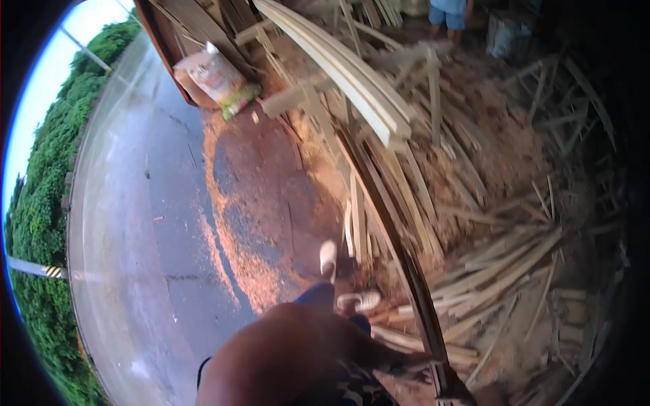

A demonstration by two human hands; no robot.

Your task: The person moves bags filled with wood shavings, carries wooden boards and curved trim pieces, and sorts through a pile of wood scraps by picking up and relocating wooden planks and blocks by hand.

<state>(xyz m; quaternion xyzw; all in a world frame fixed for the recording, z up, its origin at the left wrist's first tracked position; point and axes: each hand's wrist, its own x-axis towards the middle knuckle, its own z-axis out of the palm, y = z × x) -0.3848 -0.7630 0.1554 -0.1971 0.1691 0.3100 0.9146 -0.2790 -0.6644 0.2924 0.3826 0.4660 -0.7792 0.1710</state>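
Note:
A long, dark-edged wooden strip point(389, 233) runs from the middle of the view down to the bottom right, tilted. My left arm reaches across the bottom, and my left hand point(416, 363) is closed against the near part of this strip. Close by, at the lower edge, my right hand point(459, 392) is at the strip's near end, dark and partly cut off, with its fingers hard to make out. Beyond the strip's far end, pale planed boards point(352, 74) rest in a stack across a wooden trestle point(298, 98).
Loose wood strips point(487, 277) lie in a heap on the right, among sawdust. A printed sack point(213, 74) stands at the upper left by a brown panel. Shavings point(247, 271) spread over the paved ground point(135, 203). Another person's legs point(447, 17) show at the top, near a metal bucket point(508, 37).

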